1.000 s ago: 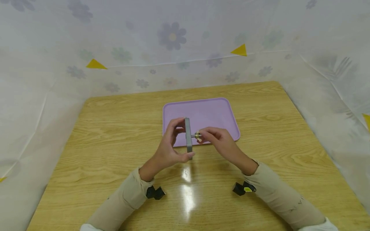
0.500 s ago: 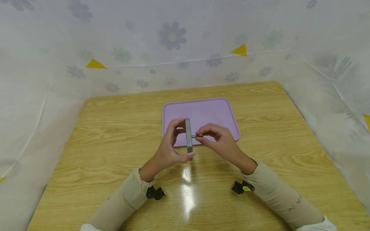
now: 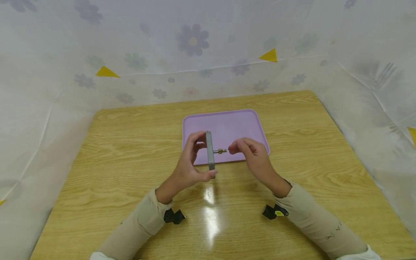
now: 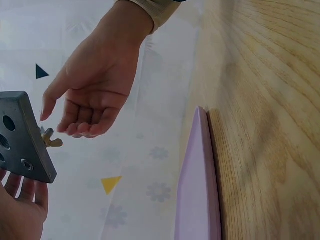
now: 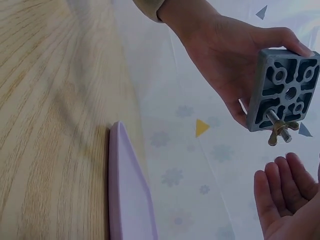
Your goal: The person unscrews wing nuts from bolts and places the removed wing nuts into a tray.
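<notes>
White sheeting (image 3: 227, 21) printed with faded flowers walls the far, left and right sides of what I see through my head camera. Inside it stands a wood-grain bench (image 3: 130, 144), and on its far half lies a flat lilac tray (image 3: 224, 126) with a raised rim. Two hands come in from the near side, in beige sleeves (image 3: 146, 216). The left hand (image 3: 188, 168) is clamped on a grey metal block (image 3: 210, 151), fingers at its far edge, thumb at its near edge. Just to the right, the right hand (image 3: 256, 159) holds nothing; its fingers are loosely bent. The block is held on edge, raised above the bench. My right wrist camera shows its ribbed face, with a threaded bolt (image 5: 271, 116) sticking out. Partway along the bolt sits a brass-coloured wing nut (image 5: 280, 127), apart from the right hand's fingertips.
</notes>
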{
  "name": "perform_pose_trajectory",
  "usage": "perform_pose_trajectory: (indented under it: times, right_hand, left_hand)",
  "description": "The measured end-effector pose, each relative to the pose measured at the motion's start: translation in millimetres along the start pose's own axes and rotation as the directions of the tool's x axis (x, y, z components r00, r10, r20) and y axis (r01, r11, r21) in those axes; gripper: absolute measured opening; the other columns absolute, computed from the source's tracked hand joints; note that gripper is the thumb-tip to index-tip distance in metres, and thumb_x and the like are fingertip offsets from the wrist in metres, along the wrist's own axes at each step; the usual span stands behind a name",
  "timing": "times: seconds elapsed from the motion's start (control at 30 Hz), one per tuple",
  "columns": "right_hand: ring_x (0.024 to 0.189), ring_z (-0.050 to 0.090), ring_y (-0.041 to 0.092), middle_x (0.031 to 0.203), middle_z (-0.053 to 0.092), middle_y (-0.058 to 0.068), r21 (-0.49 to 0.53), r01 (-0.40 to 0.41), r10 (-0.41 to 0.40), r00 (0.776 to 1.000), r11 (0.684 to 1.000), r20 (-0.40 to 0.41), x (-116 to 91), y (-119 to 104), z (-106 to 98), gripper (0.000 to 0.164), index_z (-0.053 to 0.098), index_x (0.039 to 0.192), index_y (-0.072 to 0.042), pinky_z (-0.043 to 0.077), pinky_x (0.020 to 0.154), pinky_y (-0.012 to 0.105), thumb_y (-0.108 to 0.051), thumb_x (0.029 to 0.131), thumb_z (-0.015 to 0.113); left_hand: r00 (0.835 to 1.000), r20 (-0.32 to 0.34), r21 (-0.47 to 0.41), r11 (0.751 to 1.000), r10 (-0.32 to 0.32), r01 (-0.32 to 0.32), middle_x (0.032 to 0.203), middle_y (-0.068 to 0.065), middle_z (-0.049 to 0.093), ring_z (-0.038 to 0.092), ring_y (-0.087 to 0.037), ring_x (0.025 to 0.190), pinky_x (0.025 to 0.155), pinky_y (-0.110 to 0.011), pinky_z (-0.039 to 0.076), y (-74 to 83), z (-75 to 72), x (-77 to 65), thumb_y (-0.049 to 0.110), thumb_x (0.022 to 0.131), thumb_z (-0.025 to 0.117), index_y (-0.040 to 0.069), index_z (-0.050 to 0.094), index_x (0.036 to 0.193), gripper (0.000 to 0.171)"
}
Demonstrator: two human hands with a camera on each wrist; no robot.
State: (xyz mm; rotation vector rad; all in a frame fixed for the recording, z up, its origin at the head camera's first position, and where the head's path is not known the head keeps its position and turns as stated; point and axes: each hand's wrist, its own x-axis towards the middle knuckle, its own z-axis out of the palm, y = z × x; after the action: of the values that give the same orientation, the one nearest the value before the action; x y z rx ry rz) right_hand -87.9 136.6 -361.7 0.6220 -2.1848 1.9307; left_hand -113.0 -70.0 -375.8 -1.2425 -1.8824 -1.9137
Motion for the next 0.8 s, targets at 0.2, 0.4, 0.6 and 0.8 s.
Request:
perform_pose_trajectory:
  times: [0.2, 0.4, 0.6, 0.8]
  right_hand:
    - [0.075, 0.065, 0.027, 0.084, 0.066, 0.019, 0.112, -0.193, 0.181, 0.978, 0.975, 0.105, -0.9, 20.3, -0.2, 0.044, 0.065, 0.087, 0.01, 0.055, 0.073, 0.037, -0.02, 0.102, 0.037]
    - [0.083, 0.065, 0.028, 0.093, 0.066, 0.018, 0.151, -0.217, 0.196, 0.97, 0.964, 0.141, -0.5, 23.4, 3.1, 0.034, 0.063, 0.1, 0.009, 0.054, 0.077, 0.041, -0.02, 0.098, 0.047]
    - [0.09, 0.064, 0.023, 0.1, 0.063, 0.012, 0.15, -0.179, 0.158, 0.977, 0.972, 0.146, 0.0, 22.1, 5.5, 0.02, 0.062, 0.104, 0.003, 0.053, 0.079, 0.04, -0.009, 0.088, 0.063]
    - [0.096, 0.059, 0.024, 0.101, 0.061, 0.015, 0.147, 0.016, -0.039, 0.987, 0.989, 0.156, 2.0, 23.7, 6.8, 0.02, 0.062, 0.102, 0.002, 0.049, 0.087, 0.038, 0.005, 0.082, 0.066]
  left_hand:
    - [1.0, 0.001, 0.006, 1.0, 0.008, -0.008, 0.124, -0.017, 0.04, 0.043, -0.03, 0.109, 0.092, -0.043, 0.043, -0.7, 0.9, -0.3, 0.025, 0.068, 0.077, -0.005, 0.028, 0.135, 0.089]
    - [1.0, 0.002, 0.0, 1.0, 0.011, -0.011, 0.123, -0.018, 0.04, 0.043, -0.03, 0.11, 0.092, -0.043, 0.043, -1.2, 1.8, -0.4, 0.028, 0.069, 0.077, -0.006, 0.028, 0.135, 0.089]
    - [1.0, 0.017, -0.006, 1.0, 0.011, -0.011, 0.123, -0.016, 0.04, 0.043, -0.03, 0.11, 0.092, -0.043, 0.042, -1.9, 1.8, -1.1, 0.033, 0.072, 0.076, -0.006, 0.027, 0.135, 0.088]
    - [1.0, 0.023, -0.001, 1.0, 0.017, -0.017, 0.123, -0.017, 0.04, 0.043, -0.029, 0.11, 0.092, -0.042, 0.042, -1.7, 1.9, -1.2, 0.037, 0.074, 0.075, -0.006, 0.027, 0.135, 0.089]
